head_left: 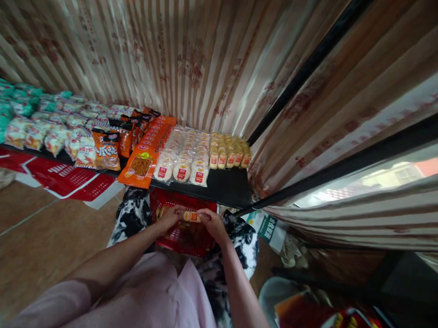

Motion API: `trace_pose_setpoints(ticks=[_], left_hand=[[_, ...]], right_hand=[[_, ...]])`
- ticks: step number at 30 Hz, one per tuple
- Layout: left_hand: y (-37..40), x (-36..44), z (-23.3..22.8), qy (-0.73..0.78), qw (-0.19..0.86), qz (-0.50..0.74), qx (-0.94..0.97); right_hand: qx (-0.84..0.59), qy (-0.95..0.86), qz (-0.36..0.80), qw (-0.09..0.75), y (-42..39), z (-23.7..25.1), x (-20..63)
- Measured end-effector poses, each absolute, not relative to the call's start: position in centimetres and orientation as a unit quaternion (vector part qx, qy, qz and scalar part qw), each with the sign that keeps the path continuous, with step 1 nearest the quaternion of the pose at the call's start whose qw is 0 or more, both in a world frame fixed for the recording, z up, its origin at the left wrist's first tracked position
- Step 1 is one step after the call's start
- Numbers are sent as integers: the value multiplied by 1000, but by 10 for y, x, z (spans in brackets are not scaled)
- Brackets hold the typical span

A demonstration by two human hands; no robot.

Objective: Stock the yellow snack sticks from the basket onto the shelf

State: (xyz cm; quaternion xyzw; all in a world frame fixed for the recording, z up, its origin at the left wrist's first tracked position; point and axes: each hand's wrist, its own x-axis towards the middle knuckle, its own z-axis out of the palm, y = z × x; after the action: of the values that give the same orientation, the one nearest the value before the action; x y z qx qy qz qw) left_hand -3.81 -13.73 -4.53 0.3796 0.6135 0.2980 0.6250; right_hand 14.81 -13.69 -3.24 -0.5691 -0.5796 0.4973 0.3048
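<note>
Over a red plastic basket [204, 248], I hold a small packaged snack [191, 216] with a yellow wrapper and a red label. My left hand [173, 216] pinches its left end and my right hand [210, 219] pinches its right end. The basket rests between my knees, with other packets partly visible inside it beneath my hands. Ahead on a black shelf [225, 186] stand rows of small yellow packets [231, 157] with similar red labels. Beside them lie round white wrapped snacks [181, 169] in several rows.
An orange snack bag [141, 168] lies flat on the shelf, left of the white snacks. Farther left are orange-black bags [107, 149], white bags [56, 137] and green bags [3, 118]. A striped curtain [194, 61] hangs behind; black poles [305, 177] slant at right.
</note>
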Motion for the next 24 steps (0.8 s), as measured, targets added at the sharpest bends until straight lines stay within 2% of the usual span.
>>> trace_pose_setpoints(ticks=[6, 16, 24], left_hand=[[-139, -29, -27, 564, 646, 351, 375], [-129, -14, 5, 547, 608, 388, 425], [-113, -3, 11, 529, 557, 396, 503]], right_hand=[[-565, -501, 538, 375, -143, -18, 155], [-548, -386, 595, 443, -146, -11, 167], [-527, -430, 590, 435, -146, -14, 168]])
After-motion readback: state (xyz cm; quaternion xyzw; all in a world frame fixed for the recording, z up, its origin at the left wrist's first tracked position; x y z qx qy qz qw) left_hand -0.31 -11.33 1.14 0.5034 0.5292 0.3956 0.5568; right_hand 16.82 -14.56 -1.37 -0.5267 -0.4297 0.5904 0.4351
